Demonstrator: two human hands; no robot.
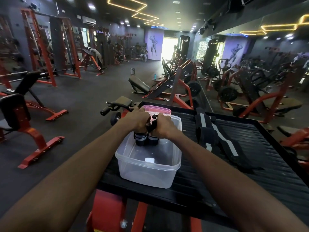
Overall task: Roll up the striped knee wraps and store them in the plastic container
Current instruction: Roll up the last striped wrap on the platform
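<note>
- Head view: the left hand and the right hand are held side by side above the far half of the clear plastic container, fingers curled downward.
- The left hand's fingers are closed round the top of one rolled knee wrap; the right hand's fingers are closed round a second rolled knee wrap. A black strap end is seen between the two hands.
- Both rolls stand upright, touching each other, their lower ends inside the container near its far wall; whether they rest on the floor of the container cannot be told.
- The near half of the container is unoccupied apart from a small white label.
- A pink lid lies just beyond the container's far rim.
- An unrolled striped wrap lies on the black ribbed platform, to the right of the container and apart from it.
- The container sits near the platform's left edge; the raised rim of the platform runs along the far and right sides.
- Red-framed gym machines stand on the floor to the left.
</note>
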